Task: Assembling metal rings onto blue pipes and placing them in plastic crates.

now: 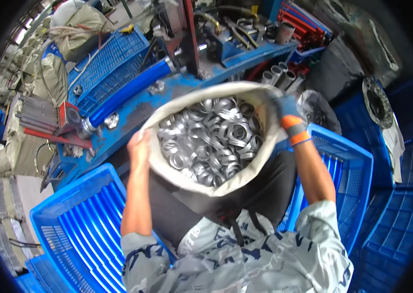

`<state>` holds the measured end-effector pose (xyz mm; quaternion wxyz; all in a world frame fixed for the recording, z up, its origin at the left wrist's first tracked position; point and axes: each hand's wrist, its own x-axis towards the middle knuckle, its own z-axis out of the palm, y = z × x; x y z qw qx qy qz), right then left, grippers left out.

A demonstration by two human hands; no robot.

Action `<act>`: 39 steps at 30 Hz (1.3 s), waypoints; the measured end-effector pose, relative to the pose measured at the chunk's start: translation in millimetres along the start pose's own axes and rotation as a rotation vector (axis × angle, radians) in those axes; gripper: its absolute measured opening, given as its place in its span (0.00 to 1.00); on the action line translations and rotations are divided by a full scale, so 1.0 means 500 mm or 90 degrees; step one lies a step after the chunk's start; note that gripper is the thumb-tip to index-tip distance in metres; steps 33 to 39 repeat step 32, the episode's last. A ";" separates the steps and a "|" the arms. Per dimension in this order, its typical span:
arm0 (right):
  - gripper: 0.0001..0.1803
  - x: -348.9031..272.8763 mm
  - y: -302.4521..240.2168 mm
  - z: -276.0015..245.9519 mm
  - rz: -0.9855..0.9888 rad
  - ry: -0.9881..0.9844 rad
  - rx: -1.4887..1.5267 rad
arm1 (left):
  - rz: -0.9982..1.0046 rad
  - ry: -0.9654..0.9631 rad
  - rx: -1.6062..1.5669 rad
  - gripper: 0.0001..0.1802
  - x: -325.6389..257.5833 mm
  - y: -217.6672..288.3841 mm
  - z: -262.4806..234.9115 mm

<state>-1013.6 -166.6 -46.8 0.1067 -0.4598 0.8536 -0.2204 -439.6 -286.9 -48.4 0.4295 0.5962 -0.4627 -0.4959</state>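
Note:
A cream-coloured sack (pixel 240 181) with a rolled-down rim is held in front of me, above my lap. Inside it lies a heap of shiny silver metal rings (pixel 206 141). My bare left hand (pixel 139 145) is closed on the sack's left rim. On the opposite side, my right hand (pixel 292 117) grips the upper right rim; it wears a blue-grey glove with an orange cuff. Its fingers are partly blurred and hidden by the sack's edge.
Blue crates with shiny blue tubes stand on my left (pixel 106 171) and right (pixel 365 161). Beyond the sack runs a blue metal workbench (pixel 133 119) with a blue cylinder (pixel 130 93) and a red upright post (pixel 191 36). Metal pipes (pixel 278 73) lie at the far right.

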 end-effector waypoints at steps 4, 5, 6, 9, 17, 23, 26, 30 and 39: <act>0.28 -0.057 0.014 -0.076 0.056 0.021 0.459 | 0.029 -0.100 0.089 0.20 -0.028 0.019 0.007; 0.33 -0.072 -0.042 -0.092 0.053 -0.031 0.431 | 0.025 -0.097 0.109 0.21 -0.043 0.020 -0.019; 0.33 -0.070 -0.082 -0.125 0.043 -0.033 0.432 | 0.036 -0.088 0.121 0.22 -0.044 0.038 -0.033; 0.55 -0.118 -0.193 -0.190 -0.273 0.080 -0.095 | 0.200 -0.065 0.431 0.34 -0.064 0.072 -0.033; 0.32 0.035 -0.249 0.032 -0.179 -0.309 0.183 | 0.041 -0.259 0.276 0.24 0.042 0.041 0.051; 0.39 0.133 -0.302 0.044 -0.153 -0.334 0.213 | -0.098 -0.162 0.167 0.36 0.100 -0.052 0.043; 0.25 0.037 -0.304 0.020 -0.555 -0.007 -0.001 | 0.402 0.011 0.604 0.31 -0.047 0.027 0.112; 0.34 0.114 -0.287 0.132 -0.246 -0.308 0.088 | -0.121 -0.226 0.320 0.31 0.061 -0.040 0.111; 0.37 0.179 -0.303 0.169 -0.074 -0.374 0.209 | -0.323 -0.204 -0.043 0.33 0.136 -0.146 0.107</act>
